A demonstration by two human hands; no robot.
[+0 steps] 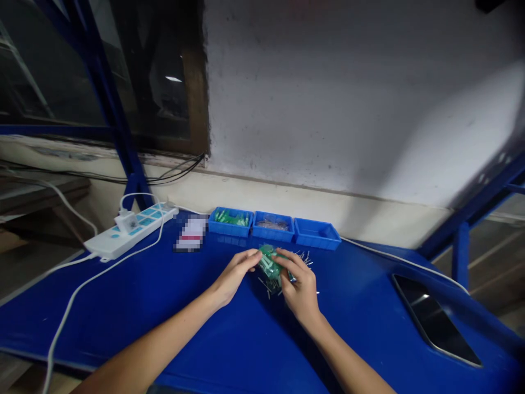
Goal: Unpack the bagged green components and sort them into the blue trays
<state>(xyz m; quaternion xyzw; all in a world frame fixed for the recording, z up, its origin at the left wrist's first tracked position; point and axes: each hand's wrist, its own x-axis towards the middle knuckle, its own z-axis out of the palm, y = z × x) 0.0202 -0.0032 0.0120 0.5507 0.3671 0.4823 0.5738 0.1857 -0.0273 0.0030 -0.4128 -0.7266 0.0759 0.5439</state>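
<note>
Between my hands is a crinkled, see-through green bundle (269, 264), which looks like a plastic bag with pale pieces in it; its exact kind is unclear. My left hand (237, 272) grips its left edge between thumb and fingers. On the other side my right hand (301, 282) is closed over the bundle's right part. Thin silvery pins (268, 287) lie scattered on the blue table under and around it. Behind stand three blue bins: a left bin (229, 230) with green pieces, a middle bin (273, 233) with small brownish or clear pieces, and a right bin (318, 241) showing only its blue inside.
A white power strip (131, 230) with a plugged-in charger and loose white cable (77, 295) lies at the left. Beside the bins is a blurred-out card-like item (191, 233). A dark phone or tablet (435, 320) rests at the right on the blue table (172, 323).
</note>
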